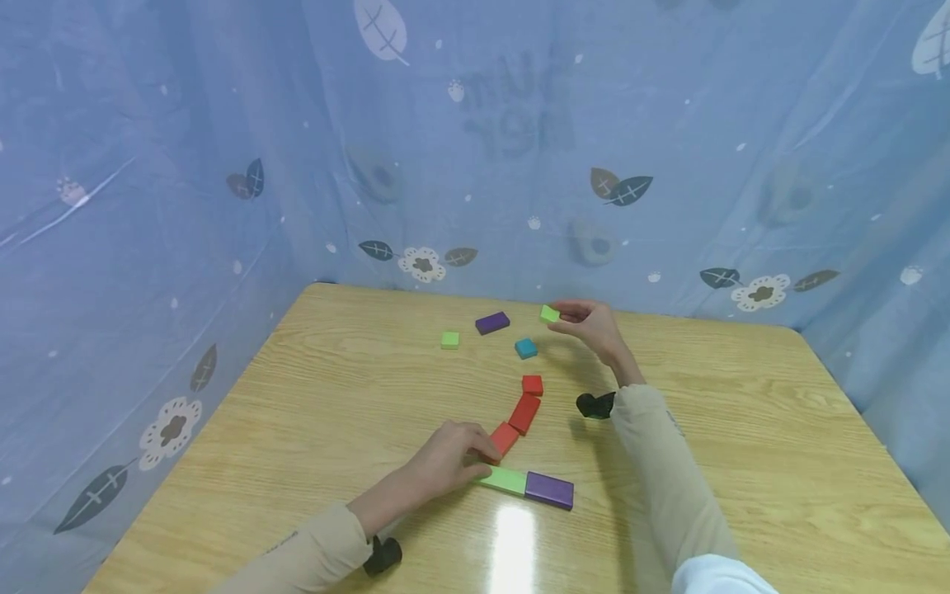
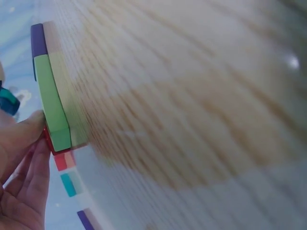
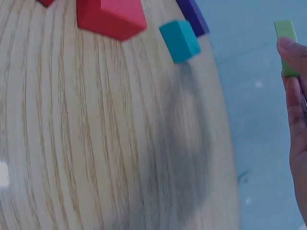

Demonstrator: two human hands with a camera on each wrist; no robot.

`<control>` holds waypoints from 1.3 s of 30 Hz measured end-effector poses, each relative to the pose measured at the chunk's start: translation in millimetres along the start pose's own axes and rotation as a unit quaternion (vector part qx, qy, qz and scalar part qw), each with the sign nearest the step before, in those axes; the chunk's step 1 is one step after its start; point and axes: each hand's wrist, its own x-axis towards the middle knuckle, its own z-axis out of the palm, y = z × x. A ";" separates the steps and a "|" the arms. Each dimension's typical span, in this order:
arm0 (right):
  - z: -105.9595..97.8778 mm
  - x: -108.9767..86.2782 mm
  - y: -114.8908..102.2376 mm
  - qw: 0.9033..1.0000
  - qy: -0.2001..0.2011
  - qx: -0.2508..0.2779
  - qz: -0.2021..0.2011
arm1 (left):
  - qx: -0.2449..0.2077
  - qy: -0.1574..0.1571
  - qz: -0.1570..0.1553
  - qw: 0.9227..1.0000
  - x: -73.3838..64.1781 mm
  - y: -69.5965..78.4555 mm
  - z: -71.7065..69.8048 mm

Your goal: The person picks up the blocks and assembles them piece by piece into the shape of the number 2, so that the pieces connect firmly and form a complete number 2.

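If your left hand point(image 1: 449, 456) shifts, it could nudge the end red block point(image 1: 506, 439) or the long green block point(image 1: 506, 480), both on your side of the blue block point(image 1: 526, 348), since its fingers lie right against them; the small green block point(image 1: 549, 314) could slip or tilt, being pinched only near one side. Your right hand point(image 1: 594, 327) reaches beyond and right of the blue block, thumb and fingers closed around that piece, seemingly raised. Your left bends low, thumb and fingers slightly parted; I cannot tell whether it grips anything.
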 end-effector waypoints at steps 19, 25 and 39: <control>29.0 -3.2 -12.8 0.988 -0.122 -0.067 -0.072 | 0.017 0.018 0.036 0.999 0.0 -3.6 -0.5; 34.6 -8.2 -7.9 0.978 -0.161 -0.074 -0.107 | 0.006 0.006 0.015 1.000 0.6 -2.8 -1.7; 34.0 -13.3 13.3 0.974 -0.147 -0.124 -0.116 | 0.002 -0.002 -0.004 1.000 1.0 -0.1 -2.4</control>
